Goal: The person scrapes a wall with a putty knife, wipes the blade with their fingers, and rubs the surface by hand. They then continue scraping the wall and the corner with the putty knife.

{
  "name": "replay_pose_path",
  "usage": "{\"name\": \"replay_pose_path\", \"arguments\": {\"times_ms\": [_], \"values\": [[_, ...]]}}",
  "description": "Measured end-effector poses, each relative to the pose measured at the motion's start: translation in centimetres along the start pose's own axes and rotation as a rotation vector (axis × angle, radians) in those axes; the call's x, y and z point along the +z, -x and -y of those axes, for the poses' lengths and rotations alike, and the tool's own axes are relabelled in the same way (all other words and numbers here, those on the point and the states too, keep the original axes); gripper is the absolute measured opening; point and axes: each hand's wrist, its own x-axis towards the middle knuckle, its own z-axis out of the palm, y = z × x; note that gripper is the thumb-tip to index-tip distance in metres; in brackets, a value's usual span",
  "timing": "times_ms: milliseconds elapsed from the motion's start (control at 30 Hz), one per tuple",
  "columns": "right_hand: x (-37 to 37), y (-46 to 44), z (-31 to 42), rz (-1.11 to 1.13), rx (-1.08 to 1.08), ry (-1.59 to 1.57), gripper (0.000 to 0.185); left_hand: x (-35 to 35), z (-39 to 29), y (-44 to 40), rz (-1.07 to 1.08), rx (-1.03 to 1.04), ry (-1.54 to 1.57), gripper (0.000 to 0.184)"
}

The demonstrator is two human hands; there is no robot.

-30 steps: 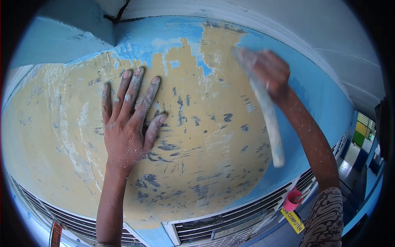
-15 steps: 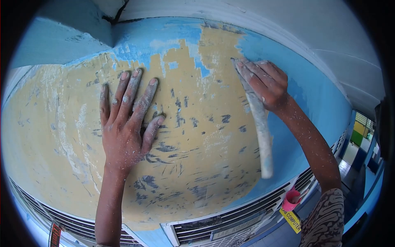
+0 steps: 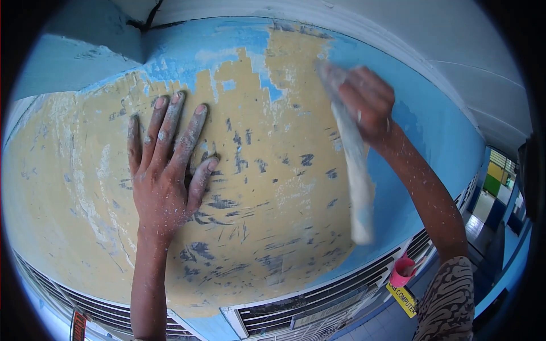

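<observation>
My left hand (image 3: 165, 196) lies flat against the wall, fingers spread, its fingertips coated in pale dust. The wall (image 3: 273, 221) has a large tan area with dark scrapes and white streaks, bordered by blue paint (image 3: 415, 153) at the top and right. Gripped in my right hand (image 3: 369, 105) is a long pale scraper (image 3: 355, 182), its greyish tip near the tan-blue border and its long body hanging down past my fist. Motion blurs this hand and the tool, so whether the tip touches the wall is unclear.
A whitish ceiling (image 3: 364, 28) curves overhead, and a blue beam (image 3: 74, 65) juts out at upper left. Below are slatted windows (image 3: 273, 321), a pink cup (image 3: 402, 271) with something sticking out, and a yellow sign (image 3: 402, 298). A corridor (image 3: 483, 210) runs off at right.
My right hand and the scraper have shifted slightly up and are now blurred. My left hand stays in place on the wall while the whole view shifts a little.
</observation>
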Motion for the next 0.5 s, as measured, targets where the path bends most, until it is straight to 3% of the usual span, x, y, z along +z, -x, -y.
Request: {"name": "replay_pose_path", "arguments": {"times_ms": [67,133,200,333,400,433,500], "values": [[-0.5,-0.3,-0.2,0.025,-0.093,0.012,0.022,0.1,0.0,0.0,-0.010,-0.009,-0.006,0.063],[-0.6,0.1,-2.5,0.120,0.001,0.060,0.023,0.1,-0.1,0.0,-0.003,0.008,-0.005,0.063],[0.6,-0.7,-2.7,0.035,0.122,0.008,0.021,0.0,-0.1,0.0,-0.007,-0.001,-0.007,0.063],[0.4,-0.3,0.0,-0.028,-0.108,-0.002,0.015,0.0,-0.1,0.0,-0.008,-0.007,-0.010,0.063],[0.1,0.1,-1.2,0.037,-0.048,0.004,0.016,0.1,0.0,0.1,-0.006,-0.001,0.000,0.063],[0.2,-0.3,-2.0,0.053,0.102,-0.042,0.017,0.1,0.0,0.0,-0.008,0.000,-0.004,0.063],[0.9,-0.1,-1.1,0.025,0.084,-0.001,0.017,0.1,0.0,0.1,-0.004,-0.006,0.003,0.063]]}}
